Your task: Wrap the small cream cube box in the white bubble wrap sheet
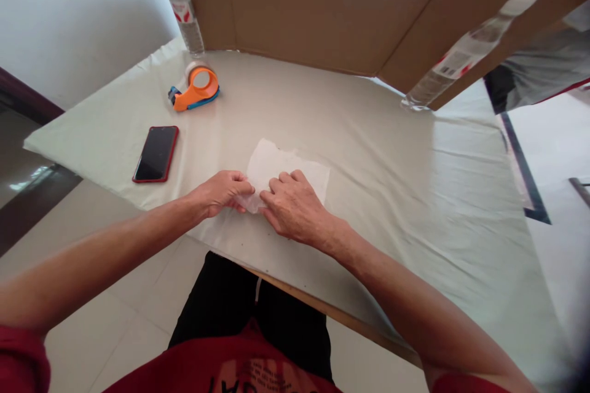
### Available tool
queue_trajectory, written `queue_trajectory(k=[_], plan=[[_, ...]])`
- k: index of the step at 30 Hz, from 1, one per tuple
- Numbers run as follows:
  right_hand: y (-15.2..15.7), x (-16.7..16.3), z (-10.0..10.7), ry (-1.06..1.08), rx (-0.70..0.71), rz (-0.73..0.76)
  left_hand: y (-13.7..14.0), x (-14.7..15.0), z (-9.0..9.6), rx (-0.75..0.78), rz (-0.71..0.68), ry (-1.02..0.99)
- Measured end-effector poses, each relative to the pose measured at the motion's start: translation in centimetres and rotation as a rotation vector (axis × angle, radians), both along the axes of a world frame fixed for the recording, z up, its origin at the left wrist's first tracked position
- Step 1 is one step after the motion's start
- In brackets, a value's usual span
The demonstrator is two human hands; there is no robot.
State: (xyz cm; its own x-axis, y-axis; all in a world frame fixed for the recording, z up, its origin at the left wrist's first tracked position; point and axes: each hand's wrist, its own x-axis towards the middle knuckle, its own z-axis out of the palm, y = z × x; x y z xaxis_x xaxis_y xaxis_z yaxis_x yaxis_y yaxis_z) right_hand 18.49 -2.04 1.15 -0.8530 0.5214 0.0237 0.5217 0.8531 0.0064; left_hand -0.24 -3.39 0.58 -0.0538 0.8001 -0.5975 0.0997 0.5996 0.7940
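Observation:
A thin white sheet [286, 163], like tissue paper, lies on the covered table near its front edge, its left side crumpled. My left hand [225, 191] pinches the sheet's lower left corner between thumb and fingers. Close beside it, my right hand [295, 206] rests over the sheet's lower middle with curled fingers, thumb and fingertips closed on its near edge. The part under my right palm is hidden.
An orange and blue tape dispenser [196, 91] and a red-cased phone [157, 155] lie to the left. Water bottles stand at the back left [184, 9] and back right [465, 58], before a tall cardboard panel [313, 6]. Part of a person's grey clothing [548, 64] shows far right.

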Motion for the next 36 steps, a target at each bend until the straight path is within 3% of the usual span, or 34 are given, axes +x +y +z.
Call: queue_trajectory(k=[3,6,16,22,25,28,30,33,36], plan=[[0.0,0.0,0.1,0.009,-0.006,-0.004,0.0,0.2,-0.3,-0.05,0.04,-0.093],[0.1,0.0,0.3,0.001,-0.014,-0.021,0.1,0.2,-0.2,-0.054,0.046,-0.066],[0.0,-0.3,0.8,0.071,-0.153,-0.12,-0.3,2.3,0.2,0.192,-0.132,0.081],[1.1,1.2,1.6,0.157,-0.331,-0.007,-0.5,2.2,1.1,0.187,-0.225,-0.067],[1.3,3.2,1.6,0.331,-0.329,0.013,-0.8,2.1,1.3,0.181,-0.237,-0.072],[0.4,6.4,0.7,0.566,-0.213,-0.189,-1.3,2.3,1.0,0.329,-0.335,0.172],[-0.7,8.8,-0.2,0.623,-0.23,-0.406,-1.7,2.6,0.5,0.468,-0.419,0.38],[-2.9,11.6,-1.6,0.576,-0.45,-0.687,-2.0,2.9,-0.5,0.692,-0.527,0.645],[-4.5,12.3,-2.5,0.582,-0.665,-0.819,-1.9,2.8,-1.7,0.958,-0.564,0.829]])
